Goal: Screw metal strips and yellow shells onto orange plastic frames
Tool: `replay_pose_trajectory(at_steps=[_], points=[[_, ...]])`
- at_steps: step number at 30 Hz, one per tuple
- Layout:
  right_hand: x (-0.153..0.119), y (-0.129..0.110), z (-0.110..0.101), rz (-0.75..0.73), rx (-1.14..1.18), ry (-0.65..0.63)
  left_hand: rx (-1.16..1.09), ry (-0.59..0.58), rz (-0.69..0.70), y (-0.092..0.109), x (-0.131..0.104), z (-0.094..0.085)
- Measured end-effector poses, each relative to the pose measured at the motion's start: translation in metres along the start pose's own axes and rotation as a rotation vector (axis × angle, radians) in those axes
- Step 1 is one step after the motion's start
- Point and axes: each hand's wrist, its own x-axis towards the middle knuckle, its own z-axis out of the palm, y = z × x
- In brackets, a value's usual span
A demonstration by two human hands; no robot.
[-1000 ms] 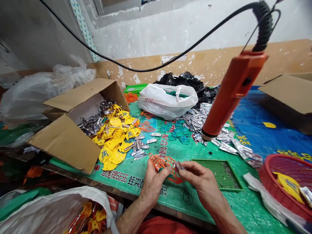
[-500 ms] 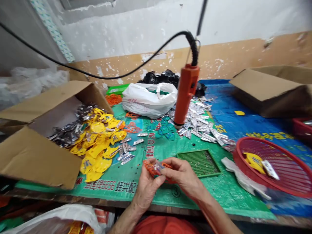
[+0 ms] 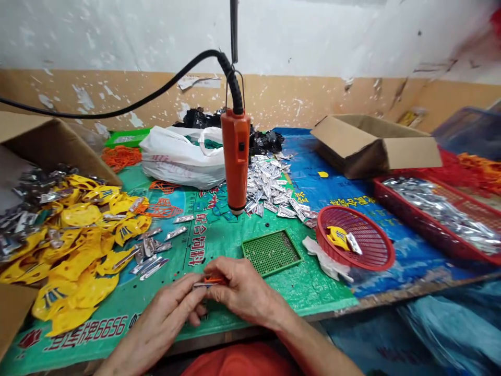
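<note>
My left hand and my right hand meet low over the front of the green sheet, both closed on a small orange plastic piece. Its shape is mostly hidden by my fingers. A thin silvery edge shows along it at my left fingertips. Behind my right hand lies a shallow green grid tray with small dark bits in it. An orange electric screwdriver hangs upright beyond my hands. Left of my hands lie several silver packets and a heap of yellow plastic pieces.
A white plastic bag and a pile of silver packets stand behind the screwdriver. To the right are a red round basket, a red crate of packets and a cardboard box. Another box edges the left.
The view has swung right, showing the red crate. My fingers have closed further over the orange piece, covering most of it and the shiny strip seen on it before.
</note>
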Motion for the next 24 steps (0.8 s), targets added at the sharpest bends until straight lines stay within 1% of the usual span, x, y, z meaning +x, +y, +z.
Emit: replay_pose_trajectory(at_steps=[1,3,4,6,8,10,12,14,17,21,24], points=[[-0.001,0.000,0.000,-0.034,-0.113,0.003,-0.053,-0.040,-0.017,0.000,0.003,0.001],[-0.003,0.000,0.001,-0.106,-0.329,0.050,-0.136,-0.052,-0.024,-0.002,0.008,0.003],[-0.004,0.000,0.002,-0.141,-0.434,0.106,-0.174,-0.037,-0.029,-0.005,0.009,0.005],[-0.007,0.000,0.002,-0.178,-0.588,0.263,-0.262,0.020,-0.056,-0.009,0.011,0.009],[-0.010,0.001,0.002,-0.177,-0.625,0.408,-0.345,0.083,-0.079,-0.011,0.011,0.014],[-0.013,0.002,0.000,-0.187,-0.563,0.470,-0.379,0.138,-0.054,-0.009,0.010,0.018],[-0.015,0.005,-0.002,-0.219,-0.471,0.470,-0.350,0.192,0.016,-0.005,0.008,0.021],[-0.017,0.010,-0.004,-0.260,-0.409,0.456,-0.263,0.241,0.088,-0.002,0.007,0.023],[-0.019,0.015,-0.008,-0.325,-0.363,0.420,-0.186,0.290,0.172,0.000,0.004,0.025],[-0.020,0.015,-0.012,-0.424,-0.403,0.377,-0.197,0.370,0.249,-0.003,0.001,0.028],[-0.023,0.013,-0.008,-0.468,-0.505,0.427,-0.168,0.396,0.275,-0.004,0.001,0.029]])
